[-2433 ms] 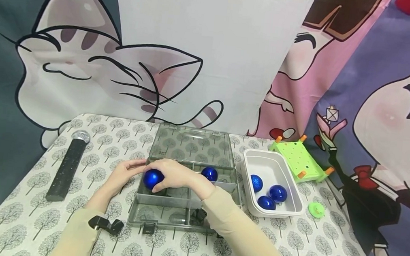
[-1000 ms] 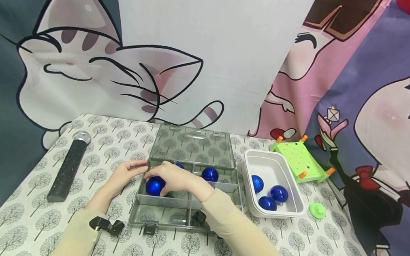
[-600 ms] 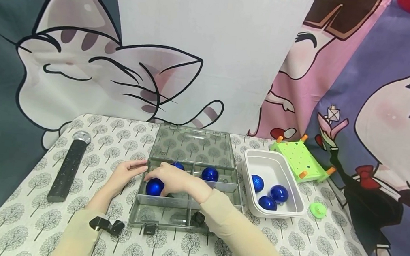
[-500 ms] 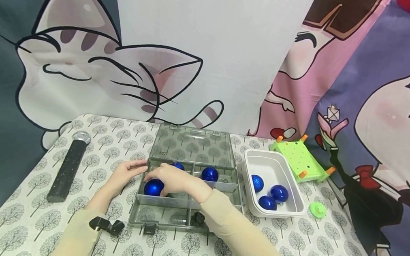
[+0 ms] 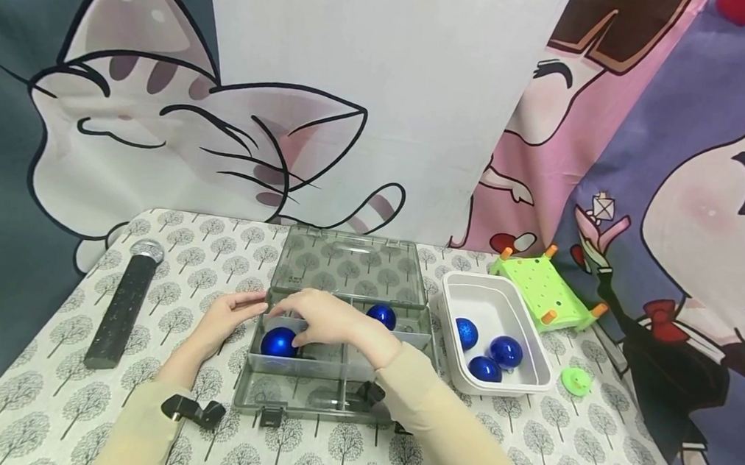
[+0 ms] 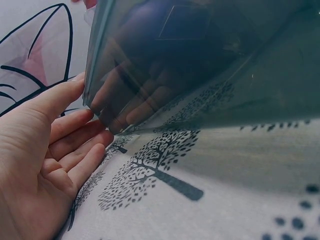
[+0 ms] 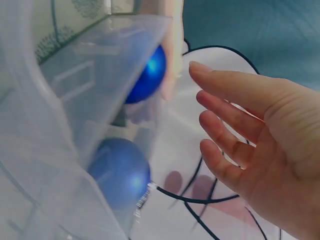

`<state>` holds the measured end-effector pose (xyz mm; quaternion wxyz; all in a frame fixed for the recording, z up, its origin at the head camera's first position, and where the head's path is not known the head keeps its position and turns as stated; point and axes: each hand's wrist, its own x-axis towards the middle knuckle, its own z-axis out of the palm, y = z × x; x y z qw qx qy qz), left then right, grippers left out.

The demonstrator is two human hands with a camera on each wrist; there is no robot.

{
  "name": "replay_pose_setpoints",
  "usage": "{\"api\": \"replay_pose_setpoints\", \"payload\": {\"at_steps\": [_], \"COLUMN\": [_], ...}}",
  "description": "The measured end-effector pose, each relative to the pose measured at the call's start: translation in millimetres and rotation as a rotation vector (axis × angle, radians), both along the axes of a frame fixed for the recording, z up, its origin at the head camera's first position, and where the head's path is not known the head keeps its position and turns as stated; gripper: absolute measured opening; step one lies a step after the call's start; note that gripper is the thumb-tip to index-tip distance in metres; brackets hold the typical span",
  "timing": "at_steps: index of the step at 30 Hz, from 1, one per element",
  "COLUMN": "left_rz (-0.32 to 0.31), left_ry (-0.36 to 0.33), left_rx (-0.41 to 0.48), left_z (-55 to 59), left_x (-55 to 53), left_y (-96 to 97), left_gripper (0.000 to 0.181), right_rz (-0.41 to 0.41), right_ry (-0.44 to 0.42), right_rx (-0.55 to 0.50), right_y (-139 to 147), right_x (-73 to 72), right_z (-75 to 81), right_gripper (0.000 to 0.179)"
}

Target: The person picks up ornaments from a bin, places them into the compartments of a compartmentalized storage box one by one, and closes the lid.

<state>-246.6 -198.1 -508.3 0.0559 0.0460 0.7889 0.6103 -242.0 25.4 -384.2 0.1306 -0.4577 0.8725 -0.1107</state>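
Observation:
My right hand (image 5: 323,320) hovers with spread fingers over the left side of a clear grey divided box (image 5: 304,410). Just under its thumb, a shiny blue Christmas bauble (image 5: 279,342) sits in the middle left compartment. In the right wrist view the hand is apart from this bauble (image 7: 150,77), and another bauble (image 7: 122,172) shows through a translucent divider. The head view has that second one hidden behind my hand. A further bauble (image 5: 381,317) lies in the back right compartment. My left hand (image 5: 221,323) touches the box's left wall with relaxed fingertips, seen closely in the left wrist view.
The box's see-through lid (image 5: 353,264) lies folded back. To its right stands a white tub (image 5: 536,376) with 3 blue baubles. Beyond are an upturned green toy table (image 5: 543,288) and a small green duck toy (image 5: 575,382). A black microphone (image 5: 123,307) lies far left.
My right hand lowered the blue bauble into the middle left compartment and let go of it. It has since risen slightly, back and to the right. My left hand has stayed at the box's side.

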Motion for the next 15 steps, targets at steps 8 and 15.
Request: {"api": "replay_pose_setpoints", "payload": {"at_steps": [8, 15], "left_rz": [-0.007, 0.0], "left_ry": [0.006, 0.019], "left_rx": [0.011, 0.006], "left_z": [-1.0, -2.9], "left_x": [-0.7, -1.0], "left_y": [1.1, -0.9], "left_gripper": [0.052, 0.052], "right_rz": [-0.033, -0.086], "right_ry": [0.065, 0.098], "right_rx": [-0.093, -0.168], "right_y": [26, 55], "right_x": [1.1, 0.3], "right_z": [32.8, 55.3], "right_gripper": [0.05, 0.048]}}
